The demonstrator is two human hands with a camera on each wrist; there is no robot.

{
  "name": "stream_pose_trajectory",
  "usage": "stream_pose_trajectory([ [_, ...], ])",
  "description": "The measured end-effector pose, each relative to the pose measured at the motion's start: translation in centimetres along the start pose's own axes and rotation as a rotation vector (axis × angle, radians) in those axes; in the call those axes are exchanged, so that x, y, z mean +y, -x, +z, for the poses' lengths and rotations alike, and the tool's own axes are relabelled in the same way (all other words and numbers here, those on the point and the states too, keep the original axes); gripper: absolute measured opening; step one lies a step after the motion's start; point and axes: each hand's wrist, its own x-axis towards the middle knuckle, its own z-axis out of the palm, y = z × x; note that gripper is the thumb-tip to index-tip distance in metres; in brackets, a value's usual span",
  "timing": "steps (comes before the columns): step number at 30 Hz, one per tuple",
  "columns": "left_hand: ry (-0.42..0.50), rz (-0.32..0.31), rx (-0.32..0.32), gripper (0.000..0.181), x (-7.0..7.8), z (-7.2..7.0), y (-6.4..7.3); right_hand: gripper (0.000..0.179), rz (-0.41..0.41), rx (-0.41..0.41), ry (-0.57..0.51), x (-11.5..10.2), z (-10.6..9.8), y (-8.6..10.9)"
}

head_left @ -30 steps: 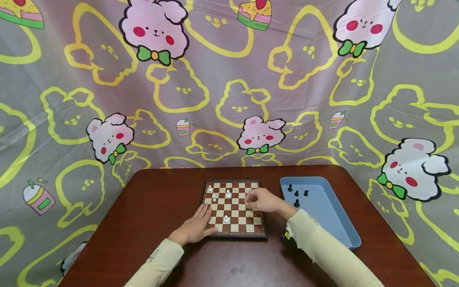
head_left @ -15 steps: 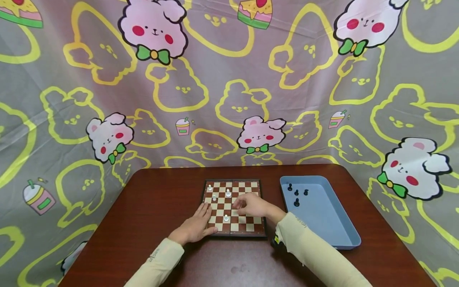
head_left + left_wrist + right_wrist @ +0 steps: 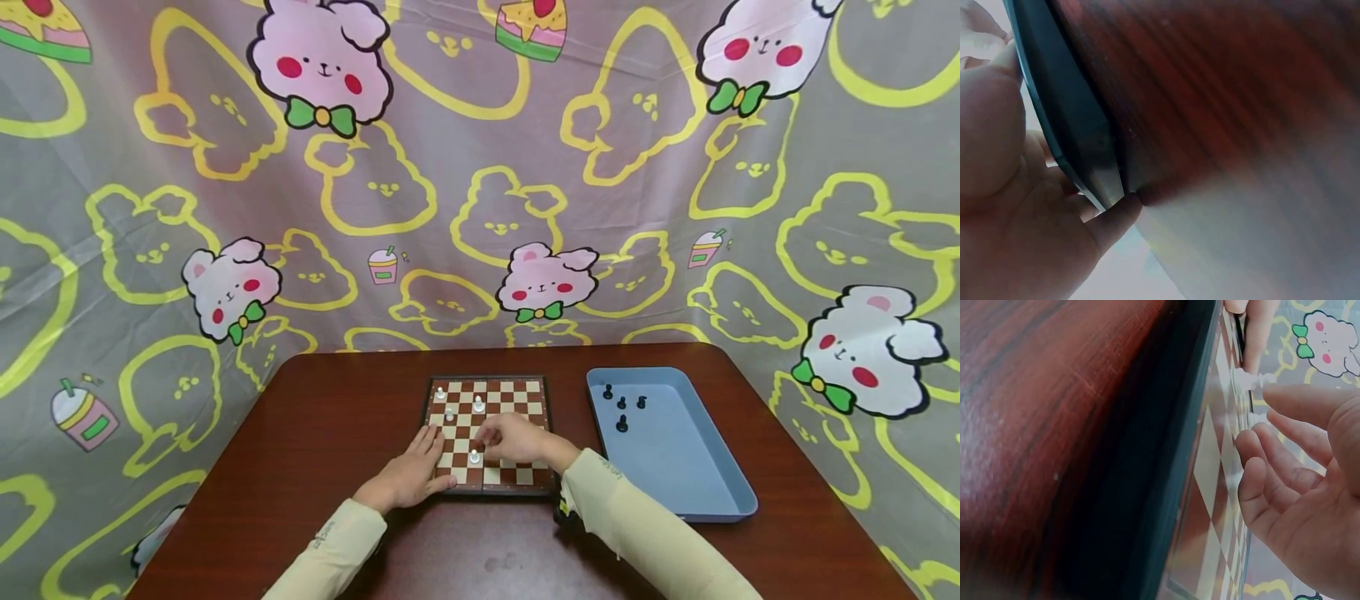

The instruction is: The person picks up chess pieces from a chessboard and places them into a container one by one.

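A brown and cream chessboard point(image 3: 522, 477) in a dark frame lies on the table. My left hand point(image 3: 408, 471) rests along its left edge, fingers extended on the border and thumb at the front left corner. My right hand point(image 3: 517, 437) is low over the board's middle, thumb and index finger beside a white pawn point(image 3: 474, 457) near the front. In the right wrist view a gap shows between the thumb and the other fingers of that hand point(image 3: 1310, 469), right by a white piece point(image 3: 1246, 379). Farther back on the board stand another white piece point(image 3: 478, 403) and two more to its left.
To the right of the board, a blue tray point(image 3: 690, 450) holds several black chess pieces point(image 3: 622, 423) near its left side. The dark reddish table point(image 3: 337, 408) ends at a curtain point(image 3: 420, 192) printed with cartoon rabbits.
My right hand has moved left and toward the front, from the board's right side to the front white pawn. The left hand stays in place.
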Motion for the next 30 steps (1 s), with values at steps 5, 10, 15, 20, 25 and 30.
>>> stream_pose_trajectory([
  [5, -0.003, 0.007, 0.012, 0.083, -0.1, 0.0, 0.0, 0.014, 0.001, 0.019, 0.031, -0.2, 0.3, -0.3],
  [10, -0.01, 0.018, 0.024, 0.082, 0.0, -0.1, 0.0, 0.014, -0.02, 0.015, 0.034, -0.2, 0.7, -0.5],
  [15, -0.012, 0.015, 0.024, 0.082, 0.1, -0.2, 0.0, 0.01, -0.035, 0.002, 0.016, -0.2, 0.9, -0.8],
  [20, -0.018, 0.01, 0.022, 0.082, 0.1, -0.2, 0.0, 0.008, -0.051, -0.001, 0.021, -0.2, 1.1, -0.9],
  [25, -0.021, 0.012, 0.024, 0.082, 0.1, -0.2, 0.0, 0.008, -0.06, -0.001, 0.039, -0.2, 1.2, -0.9],
  [30, -0.018, 0.011, 0.022, 0.082, 0.1, -0.1, 0.0, 0.008, -0.047, 0.003, 0.048, -0.1, 1.2, -0.9],
])
